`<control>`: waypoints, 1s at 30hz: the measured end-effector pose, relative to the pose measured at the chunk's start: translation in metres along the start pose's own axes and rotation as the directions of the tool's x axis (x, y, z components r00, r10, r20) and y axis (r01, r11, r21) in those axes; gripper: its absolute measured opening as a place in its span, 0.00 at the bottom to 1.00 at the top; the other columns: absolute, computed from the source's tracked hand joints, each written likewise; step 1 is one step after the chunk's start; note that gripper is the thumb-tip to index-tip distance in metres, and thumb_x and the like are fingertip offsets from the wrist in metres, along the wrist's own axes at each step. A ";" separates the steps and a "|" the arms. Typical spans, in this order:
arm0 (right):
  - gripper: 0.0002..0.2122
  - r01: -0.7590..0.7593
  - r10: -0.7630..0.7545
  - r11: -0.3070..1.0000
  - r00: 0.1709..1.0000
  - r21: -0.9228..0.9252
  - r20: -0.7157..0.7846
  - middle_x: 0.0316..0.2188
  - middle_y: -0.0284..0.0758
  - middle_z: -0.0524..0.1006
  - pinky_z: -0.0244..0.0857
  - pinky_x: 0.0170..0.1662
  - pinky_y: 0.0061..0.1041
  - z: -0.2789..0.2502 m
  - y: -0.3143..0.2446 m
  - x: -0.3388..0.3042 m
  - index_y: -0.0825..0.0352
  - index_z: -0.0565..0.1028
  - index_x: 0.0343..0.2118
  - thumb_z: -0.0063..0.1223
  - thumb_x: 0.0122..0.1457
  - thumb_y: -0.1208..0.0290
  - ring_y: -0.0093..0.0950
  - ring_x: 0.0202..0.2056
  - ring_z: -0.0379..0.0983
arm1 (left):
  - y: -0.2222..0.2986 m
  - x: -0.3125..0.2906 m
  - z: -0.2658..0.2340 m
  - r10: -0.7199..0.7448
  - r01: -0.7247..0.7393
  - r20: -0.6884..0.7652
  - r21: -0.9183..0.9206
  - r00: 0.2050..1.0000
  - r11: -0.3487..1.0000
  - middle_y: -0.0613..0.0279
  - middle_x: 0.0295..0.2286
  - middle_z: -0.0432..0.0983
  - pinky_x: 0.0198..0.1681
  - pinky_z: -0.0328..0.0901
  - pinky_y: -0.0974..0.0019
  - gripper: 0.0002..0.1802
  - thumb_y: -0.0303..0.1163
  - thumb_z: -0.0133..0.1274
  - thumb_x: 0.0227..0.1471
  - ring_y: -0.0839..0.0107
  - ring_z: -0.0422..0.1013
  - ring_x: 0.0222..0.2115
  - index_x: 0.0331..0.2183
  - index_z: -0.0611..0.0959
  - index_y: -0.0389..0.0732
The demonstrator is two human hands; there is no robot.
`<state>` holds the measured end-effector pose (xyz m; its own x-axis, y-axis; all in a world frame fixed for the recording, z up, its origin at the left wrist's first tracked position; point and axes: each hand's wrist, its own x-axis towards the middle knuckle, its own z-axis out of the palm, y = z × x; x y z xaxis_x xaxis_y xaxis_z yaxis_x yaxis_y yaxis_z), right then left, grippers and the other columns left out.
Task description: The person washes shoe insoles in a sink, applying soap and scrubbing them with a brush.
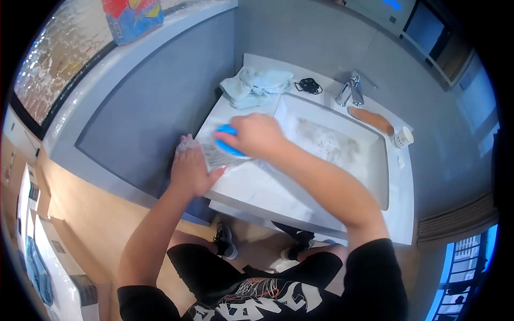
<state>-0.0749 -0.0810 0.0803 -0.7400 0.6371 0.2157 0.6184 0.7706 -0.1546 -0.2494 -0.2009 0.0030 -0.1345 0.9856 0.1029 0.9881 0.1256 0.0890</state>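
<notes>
My right hand [258,135] is closed around a blue scrubbing brush [229,140], which rests on a grey, wet, foam-covered piece [211,151] at the left end of the white counter. I cannot make out what kind of thing that piece is. My left hand [190,170] holds its left end down, with the thumb on the near side and foam on the fingertips. To the right of my right hand is a white sink [383,171] of cloudy, sudsy water with dark bits in it.
Behind the sink stand a chrome faucet [352,91], a tan insole [370,120], a coil of black laces [308,85] and a paper cup [403,137]. A pale blue towel [254,85] lies at the back left. A colourful bag [134,21] sits on the ledge above.
</notes>
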 end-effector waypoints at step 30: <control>0.27 0.011 0.021 0.985 0.982 -0.173 0.188 0.18 0.43 0.77 0.71 0.29 0.43 -0.012 0.030 -0.016 0.62 0.78 0.21 0.51 0.56 0.37 0.46 0.25 0.77 | 0.007 -0.008 -0.010 0.003 -0.014 -0.106 -0.101 0.994 0.995 0.28 0.62 0.52 0.68 0.44 0.49 0.62 0.65 0.59 0.44 0.38 0.46 0.66 0.59 0.59 0.19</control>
<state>-0.0412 -0.0679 0.0840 -0.7631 0.6457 0.0275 0.6462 0.7629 0.0168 -0.2423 -0.2089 0.0130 -0.1386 0.9683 0.2077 0.9773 0.0998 0.1870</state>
